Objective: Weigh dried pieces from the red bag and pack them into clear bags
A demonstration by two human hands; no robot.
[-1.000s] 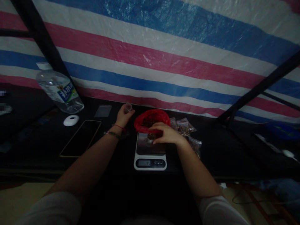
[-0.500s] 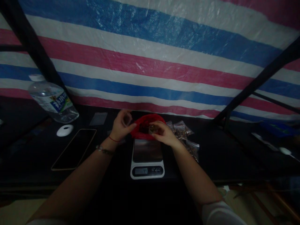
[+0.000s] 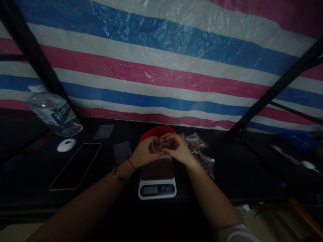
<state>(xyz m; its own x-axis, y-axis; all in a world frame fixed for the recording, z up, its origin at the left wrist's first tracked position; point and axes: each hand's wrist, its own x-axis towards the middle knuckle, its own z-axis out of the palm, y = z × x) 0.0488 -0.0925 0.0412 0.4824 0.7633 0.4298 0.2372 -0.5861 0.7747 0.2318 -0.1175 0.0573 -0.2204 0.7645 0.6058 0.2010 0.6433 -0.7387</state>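
My left hand (image 3: 143, 154) and my right hand (image 3: 178, 148) meet above the small white kitchen scale (image 3: 156, 179), fingers closed together on a small clear container (image 3: 158, 145) with brown bits in it. What each hand grips of it is hard to make out in the dim light. Just behind the hands lies a red plastic bag (image 3: 157, 131) with dark contents. Small clear packets (image 3: 199, 151) filled with brown pieces lie to the right of the scale.
On the dark table a phone (image 3: 75, 165) lies face up at the left, with a white round object (image 3: 66, 145) and a water bottle (image 3: 54, 112) behind it. Two flat empty clear bags (image 3: 104, 131) lie left of the scale. A striped tarp hangs behind.
My right hand lifted the small container off the scale. My left hand came in from the left with its clear piece, and both hands now join over the scale.
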